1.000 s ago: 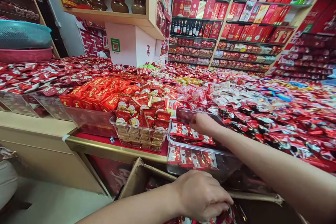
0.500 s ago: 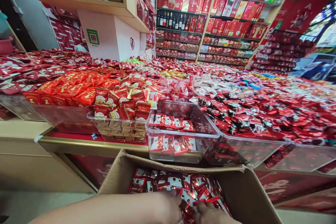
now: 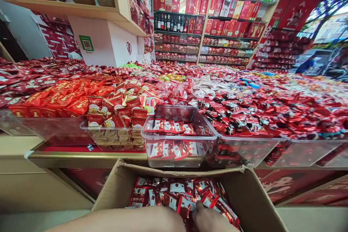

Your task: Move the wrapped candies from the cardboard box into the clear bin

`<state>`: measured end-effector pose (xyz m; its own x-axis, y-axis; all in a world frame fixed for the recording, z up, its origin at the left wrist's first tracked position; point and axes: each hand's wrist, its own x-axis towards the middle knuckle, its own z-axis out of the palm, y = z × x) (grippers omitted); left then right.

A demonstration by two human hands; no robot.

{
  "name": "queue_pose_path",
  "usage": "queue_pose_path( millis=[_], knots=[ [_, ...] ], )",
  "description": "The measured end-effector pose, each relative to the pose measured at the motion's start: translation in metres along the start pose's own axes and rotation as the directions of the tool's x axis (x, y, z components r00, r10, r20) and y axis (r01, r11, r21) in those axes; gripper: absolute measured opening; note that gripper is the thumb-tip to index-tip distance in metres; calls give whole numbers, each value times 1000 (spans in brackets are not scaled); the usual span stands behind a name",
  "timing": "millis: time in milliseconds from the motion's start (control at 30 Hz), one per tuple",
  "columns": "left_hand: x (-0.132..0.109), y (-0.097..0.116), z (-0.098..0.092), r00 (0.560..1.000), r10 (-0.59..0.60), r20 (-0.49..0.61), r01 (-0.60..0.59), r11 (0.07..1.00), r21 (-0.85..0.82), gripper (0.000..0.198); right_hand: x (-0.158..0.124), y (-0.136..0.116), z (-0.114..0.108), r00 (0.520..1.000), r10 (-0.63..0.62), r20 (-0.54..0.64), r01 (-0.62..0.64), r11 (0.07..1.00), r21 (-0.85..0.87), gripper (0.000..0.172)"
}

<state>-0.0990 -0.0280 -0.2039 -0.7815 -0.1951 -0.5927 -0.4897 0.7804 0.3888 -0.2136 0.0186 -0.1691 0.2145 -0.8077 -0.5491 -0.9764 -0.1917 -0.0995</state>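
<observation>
A cardboard box (image 3: 108,194) stands open at the bottom middle, with many small red-and-white wrapped packets (image 3: 163,192) inside. My left hand (image 3: 175,219) reaches in from the lower left, its forearm lying across the near side of the box. Its fingers are hidden among the packets and by the picture's lower edge. My right hand (image 3: 209,219) is close beside it, fingers bent down and closed against the packets. Just beyond the box, a clear plastic bin (image 3: 179,137) holds a low layer of similar packets.
Left of that bin is a bin of durian packets (image 3: 114,112), then a heap of orange-red packets (image 3: 59,96). Heaped bins (image 3: 244,148) continue to the right. The gold-edged counter (image 3: 81,156) runs behind the box. Shelves with bottles (image 3: 171,21) and gift boxes stand at the back.
The view has shifted slightly, so the scene sits further left. Both hands have gone lower toward the picture's bottom edge, among the packets; less of the left hand shows.
</observation>
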Motion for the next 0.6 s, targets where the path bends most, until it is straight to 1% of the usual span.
queue_pose_path(
  millis=[33, 67, 100, 133, 167, 200, 233, 267, 300, 367, 400, 433, 500, 600],
  knots=[
    [-9, 1, -11, 999, 24, 27, -24, 1000, 1, 15, -4, 3, -9, 999, -29, -13, 30, 999, 35, 41],
    [-20, 2, -25, 997, 69, 38, -69, 998, -6, 12, -9, 7, -18, 997, -58, -56, 63, 995, 83, 37],
    [-32, 5, -40, 993, 117, -19, -118, 992, -34, 10, -14, 11, -25, 990, -85, -117, 101, 985, 140, 34],
    [-45, 8, -57, 993, 109, -34, -112, 989, -101, 12, -20, 16, -32, 976, -107, -190, 146, 968, 205, 32],
    [-59, 11, -73, 997, 68, -49, -75, 984, -163, 15, -25, 21, -39, 955, -124, -268, 200, 939, 280, 28],
    [-72, 14, -88, 993, 48, -105, -71, 972, -224, 20, -31, 26, -45, 933, -121, -338, 249, 897, 366, 23],
    [-85, 17, -101, 986, 29, -165, -77, 953, -294, 25, -37, 31, -52, 921, -102, -375, 284, 837, 469, 17],
    [-96, 20, -112, 973, 13, -232, -98, 927, -362, 27, -43, 34, -59, 921, -76, -383, 305, 752, 584, 13],
    [-105, 22, -120, 952, -18, -305, -119, 898, -424, 29, -49, 36, -66, 929, -48, -366, 309, 645, 699, 13],
    [-117, 25, -128, 908, -96, -408, -160, 822, -547, 25, -59, 34, -80, 947, -11, -320, 293, 433, 852, 21],
    [-120, 26, -130, 881, -125, -456, -186, 795, -577, 23, -63, 30, -86, 951, -2, -310, 290, 359, 887, 25],
    [-122, 26, -129, 855, -142, -499, -213, 780, -588, 21, -65, 26, -91, 948, 2, -318, 302, 311, 901, 29],
    [-122, 26, -126, 812, -134, -568, -262, 786, -559, 25, -66, 16, -99, 932, 40, -360, 339, 255, 906, 33],
    [-118, 21, -123, 760, -120, -639, -315, 792, -523, 28, -60, 5, -100, 911, 126, -392, 371, 164, 914, 36]
  ],
)
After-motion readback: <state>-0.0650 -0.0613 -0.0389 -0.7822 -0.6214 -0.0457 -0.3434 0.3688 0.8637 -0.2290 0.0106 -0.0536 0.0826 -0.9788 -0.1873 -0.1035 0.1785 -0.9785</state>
